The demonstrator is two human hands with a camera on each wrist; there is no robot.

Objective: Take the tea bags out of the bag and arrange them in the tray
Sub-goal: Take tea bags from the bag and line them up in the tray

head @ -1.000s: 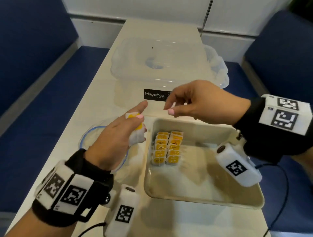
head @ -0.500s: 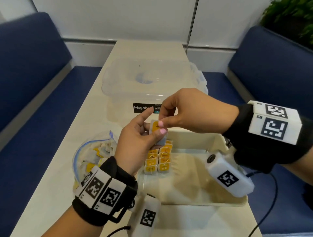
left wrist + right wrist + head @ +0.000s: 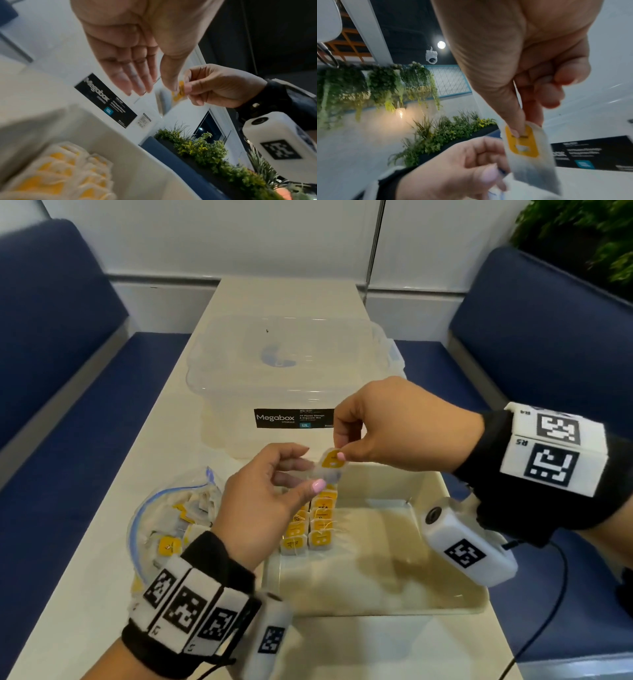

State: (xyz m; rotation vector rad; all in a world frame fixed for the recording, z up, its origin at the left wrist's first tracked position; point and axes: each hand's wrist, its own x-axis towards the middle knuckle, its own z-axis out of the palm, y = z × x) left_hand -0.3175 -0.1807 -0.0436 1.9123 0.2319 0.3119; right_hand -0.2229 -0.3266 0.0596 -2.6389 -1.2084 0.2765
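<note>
A white tea bag with a yellow tag (image 3: 330,464) hangs in the air over the far left corner of the beige tray (image 3: 376,609). My right hand (image 3: 339,454) pinches it by the tag end, as the right wrist view shows (image 3: 522,146). Just left of it, my left hand (image 3: 308,471) has straight fingers, and its thumb lies against the bag's lower edge. A gap shows between that thumb and the fingers (image 3: 137,83). Two neat rows of tea bags (image 3: 311,529) lie in the tray's left part. The clear zip bag (image 3: 171,525) of tea bags lies left of the tray.
A clear lidded Megabox storage box (image 3: 291,371) stands right behind the tray. Blue benches (image 3: 85,440) run along both sides of the narrow white table (image 3: 394,652). The right half of the tray's bottom is bare. Green plants (image 3: 582,234) stand at the far right.
The tea bag went from my left hand's grip to my right hand's pinch. Both hands rose a little, and my left fingers straightened away from it.
</note>
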